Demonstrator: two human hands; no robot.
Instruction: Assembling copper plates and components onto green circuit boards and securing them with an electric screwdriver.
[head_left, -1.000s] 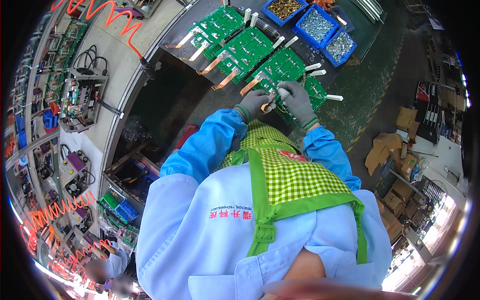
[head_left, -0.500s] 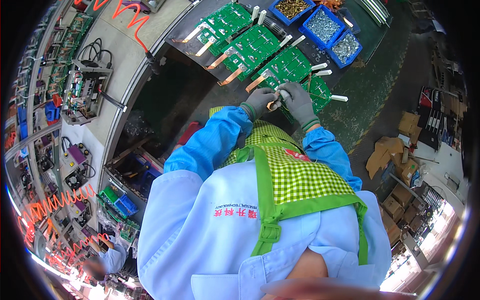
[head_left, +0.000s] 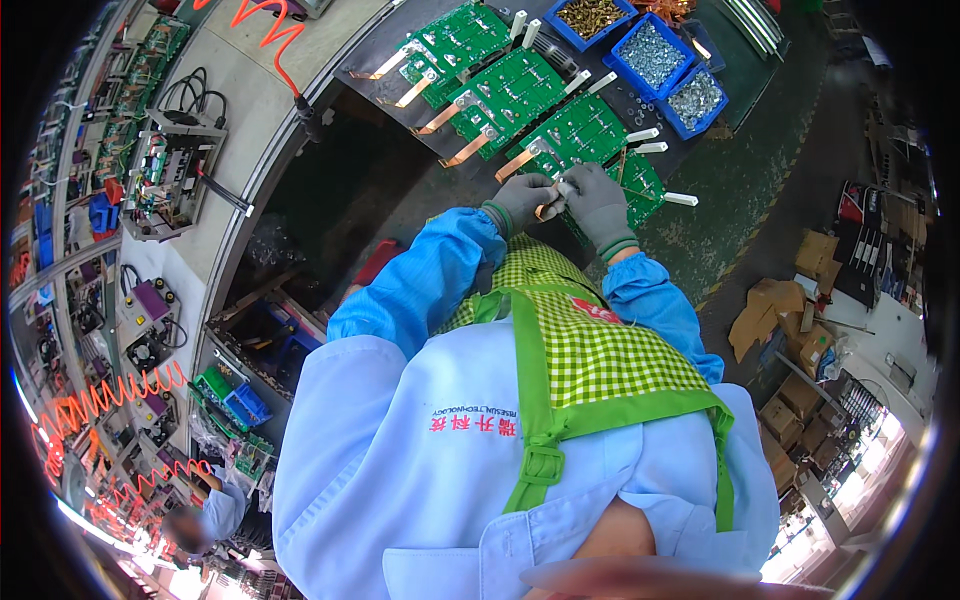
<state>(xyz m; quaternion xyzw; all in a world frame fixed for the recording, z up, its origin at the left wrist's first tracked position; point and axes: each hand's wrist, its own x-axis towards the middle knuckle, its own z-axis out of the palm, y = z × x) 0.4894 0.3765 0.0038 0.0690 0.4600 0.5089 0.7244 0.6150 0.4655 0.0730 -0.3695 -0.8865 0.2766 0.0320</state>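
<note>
Left hand (head_left: 520, 202) pinches a copper strip (head_left: 545, 212)

The right hand (head_left: 598, 200) bends its fingers just beside the strip; whether they pinch anything, I cannot tell. It partly covers the rightmost green board (head_left: 642, 185). Three more boards (head_left: 575, 135) lie leftward on the dark worktop (head_left: 392, 38), near blue bins (head_left: 628, 81) of metal parts.

Green floor (head_left: 735, 205) (scuffed), pale workbench (head_left: 255, 95), crowded shelving (head_left: 70, 263), bright glare (head_left: 805, 543).
</note>
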